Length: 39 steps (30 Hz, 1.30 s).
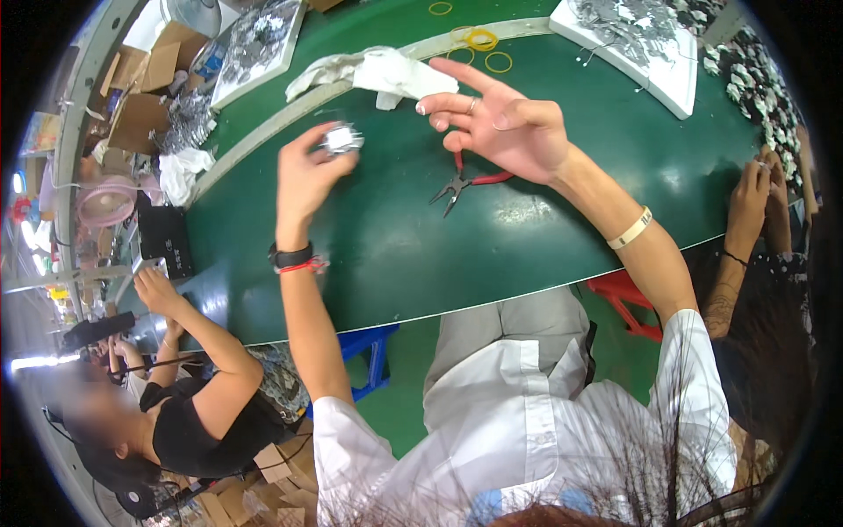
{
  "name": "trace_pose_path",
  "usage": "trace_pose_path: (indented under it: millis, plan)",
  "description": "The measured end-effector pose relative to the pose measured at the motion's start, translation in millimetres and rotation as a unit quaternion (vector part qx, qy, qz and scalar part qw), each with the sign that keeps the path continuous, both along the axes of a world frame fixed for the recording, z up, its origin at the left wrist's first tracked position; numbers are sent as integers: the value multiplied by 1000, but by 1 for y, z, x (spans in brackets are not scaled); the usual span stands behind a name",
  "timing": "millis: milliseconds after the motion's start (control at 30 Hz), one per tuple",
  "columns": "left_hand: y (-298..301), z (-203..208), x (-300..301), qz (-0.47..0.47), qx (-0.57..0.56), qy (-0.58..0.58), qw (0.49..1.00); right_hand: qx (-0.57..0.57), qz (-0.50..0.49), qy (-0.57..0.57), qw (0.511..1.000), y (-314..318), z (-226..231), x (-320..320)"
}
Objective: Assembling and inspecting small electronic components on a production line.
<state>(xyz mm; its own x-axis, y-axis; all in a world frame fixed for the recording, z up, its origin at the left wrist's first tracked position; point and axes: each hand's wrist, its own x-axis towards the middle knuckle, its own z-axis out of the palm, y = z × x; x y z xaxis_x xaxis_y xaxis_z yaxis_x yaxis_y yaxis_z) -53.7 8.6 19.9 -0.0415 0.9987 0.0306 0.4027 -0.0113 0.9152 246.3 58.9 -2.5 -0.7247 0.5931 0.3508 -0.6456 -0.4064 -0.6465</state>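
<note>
My left hand (305, 178) is raised over the green table, its thumb and fingers closed around a small silvery bundle (342, 139) with thin bits sticking out; motion blur hides what its parts are. My right hand (518, 132) is open, palm showing and fingers apart, with nothing in it. Just below the right hand lie pliers (456, 186) with red handles, their jaws toward me and parted. A crumpled white cloth (386, 72) rests beyond my hands, close to the right fingertips.
Yellow rubber bands (480, 39) lie beyond the cloth. White foam trays (681, 83) hold silvery metal parts at both far sides. A black box (164, 237) stands at the left edge. Co-workers' hands (155, 292) are at both sides. Dark and white pieces (773, 110) pile up at far right.
</note>
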Motion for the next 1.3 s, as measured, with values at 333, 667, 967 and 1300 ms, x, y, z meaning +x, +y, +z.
trace_pose_path:
  millis: [333,667,967,1300]
  plan:
    - [-30,-41,-133,324,81,126,934,477,-492,-351,638,16,-14,-14]
    - [-36,-34,-125,278,62,111,952,453,-460,-447,619,23,-30,-15]
    - [-53,-39,-144,307,57,119,943,396,-487,-388,675,30,-38,-30]
    - [-59,-37,-135,300,46,108,947,359,-459,-436,686,27,-28,-12]
